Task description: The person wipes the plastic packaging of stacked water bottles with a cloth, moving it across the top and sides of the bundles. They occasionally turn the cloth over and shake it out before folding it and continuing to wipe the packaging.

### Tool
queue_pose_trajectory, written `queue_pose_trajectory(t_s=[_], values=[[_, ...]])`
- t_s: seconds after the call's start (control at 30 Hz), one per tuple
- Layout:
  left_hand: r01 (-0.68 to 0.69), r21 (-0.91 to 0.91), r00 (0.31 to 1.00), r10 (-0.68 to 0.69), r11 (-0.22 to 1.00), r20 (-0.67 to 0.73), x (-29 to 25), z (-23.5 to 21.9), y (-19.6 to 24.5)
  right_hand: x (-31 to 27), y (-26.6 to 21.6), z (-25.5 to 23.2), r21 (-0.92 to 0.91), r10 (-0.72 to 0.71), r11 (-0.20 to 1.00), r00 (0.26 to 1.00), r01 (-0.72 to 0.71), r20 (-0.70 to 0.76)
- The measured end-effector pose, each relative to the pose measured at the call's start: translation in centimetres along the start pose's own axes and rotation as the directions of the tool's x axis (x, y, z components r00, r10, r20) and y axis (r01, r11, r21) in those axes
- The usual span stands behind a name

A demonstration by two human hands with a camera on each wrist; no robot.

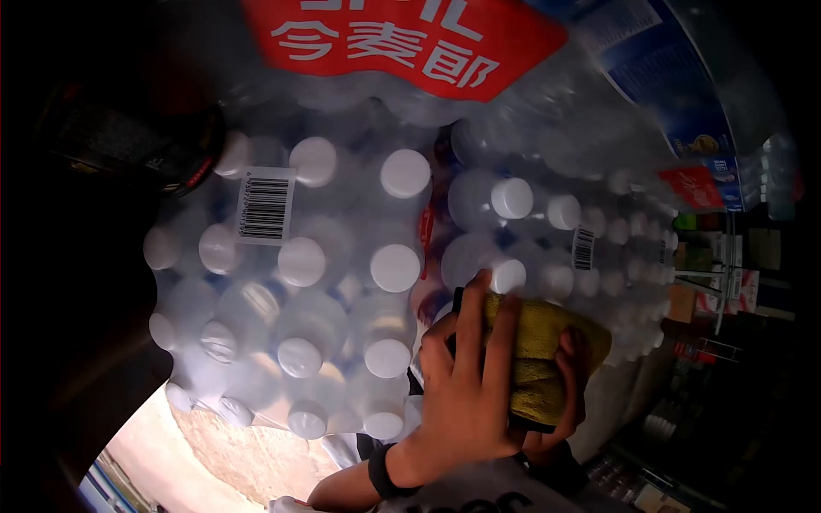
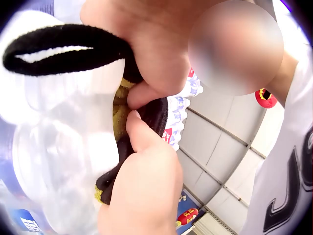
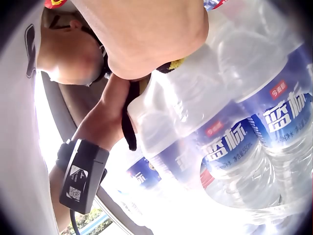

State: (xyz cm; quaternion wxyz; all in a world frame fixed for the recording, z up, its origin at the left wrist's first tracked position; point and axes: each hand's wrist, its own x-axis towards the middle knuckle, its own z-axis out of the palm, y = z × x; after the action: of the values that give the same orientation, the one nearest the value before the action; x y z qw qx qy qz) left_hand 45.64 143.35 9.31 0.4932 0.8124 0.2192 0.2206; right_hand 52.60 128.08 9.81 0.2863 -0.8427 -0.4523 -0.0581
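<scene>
A yellow cloth [image 1: 543, 355] with a black border is bunched between both hands, in front of the shrink-wrapped water bottles. My left hand [image 1: 470, 368], a black band at its wrist, grips the cloth with long fingers laid over its left part. At the cloth's right side, my right hand [image 1: 571, 393] holds it with bent fingers, partly hidden behind the cloth. In the left wrist view the yellow cloth [image 2: 120, 115] shows between the two hands, and its black edge hangs out in a loop. The right wrist view shows little of the cloth, mostly the back of my right hand [image 3: 151, 39].
A wrapped pack of water bottles [image 1: 299, 261] with white caps fills the left and middle, a barcode label [image 1: 265, 205] on its film. More packs continue to the right. Stocked shelves [image 1: 718, 291] stand at the far right, and a dark container [image 1: 145, 141] at upper left.
</scene>
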Motion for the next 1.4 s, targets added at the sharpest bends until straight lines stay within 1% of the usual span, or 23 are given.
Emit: queue_pose_trajectory(t_s=[0.13,0.23,0.33,0.43,0.53,0.63,0.67,0.73,0.87,0.93,1.03,1.13,1.23,1.27,1.3,1.37,1.4], values=[[0.041,-0.023,0.999,-0.04,0.999,0.037,-0.2,-0.2,0.3,-0.5,-0.1,0.0,-0.071,0.032,0.997,0.999,-0.03,0.022],[0.042,-0.014,0.999,-0.042,0.999,0.034,-0.2,-0.3,0.4,-0.4,-0.1,-0.3,-0.072,0.037,0.997,0.998,-0.033,0.048],[0.032,0.02,0.999,-0.032,0.999,0.02,-0.1,-0.4,0.5,-0.4,-0.2,-0.2,-0.082,0.047,0.996,0.998,-0.044,0.037],[-0.01,0.032,0.997,0.013,0.999,-0.078,0.5,0.3,0.3,-0.1,-0.2,-0.4,-0.006,0.052,0.999,0.997,-0.052,0.048],[-0.022,-0.018,0.998,0.021,1.0,-0.057,1.0,0.1,0.3,-0.1,0.0,-0.2,0.017,0.044,0.999,0.998,-0.045,0.036],[-0.021,0.006,0.996,0.021,1.0,-0.081,0.6,0.2,0.4,-0.1,0.4,-0.2,0.035,0.024,0.999,0.999,-0.026,0.045],[-0.016,0.015,0.997,0.017,1.0,-0.079,0.5,0.3,0.5,-0.1,0.3,0.1,0.042,0.031,0.999,0.999,-0.031,0.011],[-0.01,0.034,0.997,0.013,0.999,-0.075,0.1,0.4,0.7,0.0,0.3,0.1,0.052,0.028,0.998,1.0,-0.029,0.008],[-0.001,0.087,0.999,0.004,0.996,-0.033,-0.3,0.2,1.0,0.4,0.1,0.1,0.076,0.011,0.997,1.0,-0.011,-0.001],[0.011,0.131,1.0,-0.01,0.991,-0.014,-0.5,0.0,1.4,1.0,-0.3,-0.5,0.102,0.023,0.994,0.999,-0.027,0.039],[-0.017,0.112,0.995,0.027,0.994,-0.094,-0.3,-0.1,2.3,1.7,-0.5,-1.6,0.15,0.048,0.987,0.993,-0.064,0.104],[-0.058,0.127,0.993,0.07,0.99,-0.093,1.0,-0.2,2.4,2.4,-0.9,-2.1,0.171,0.068,0.981,0.989,-0.09,0.131],[-0.121,0.134,0.985,0.136,0.984,-0.11,2.6,-0.2,2.8,3.9,-1.0,-1.7,0.154,0.116,0.979,0.989,-0.13,0.097],[-0.156,0.217,0.97,0.19,0.964,-0.149,3.2,0.0,3.1,4.7,-0.9,-1.4,0.166,0.128,0.976,0.987,-0.143,0.1],[-0.172,0.226,0.963,0.212,0.959,-0.167,4.0,0.0,2.7,5.4,-0.7,-0.7,0.172,0.101,0.979,0.993,-0.111,0.066],[-0.209,0.243,0.946,0.259,0.947,-0.196,5.3,0.8,0.9,7.5,-0.7,0.3,0.028,0.056,0.998,0.991,-0.06,0.118],[-0.2,0.221,0.946,0.247,0.955,-0.208,5.4,0.5,0.2,8.1,-0.8,0.6,-0.031,0.015,0.999,0.99,-0.011,0.14]])
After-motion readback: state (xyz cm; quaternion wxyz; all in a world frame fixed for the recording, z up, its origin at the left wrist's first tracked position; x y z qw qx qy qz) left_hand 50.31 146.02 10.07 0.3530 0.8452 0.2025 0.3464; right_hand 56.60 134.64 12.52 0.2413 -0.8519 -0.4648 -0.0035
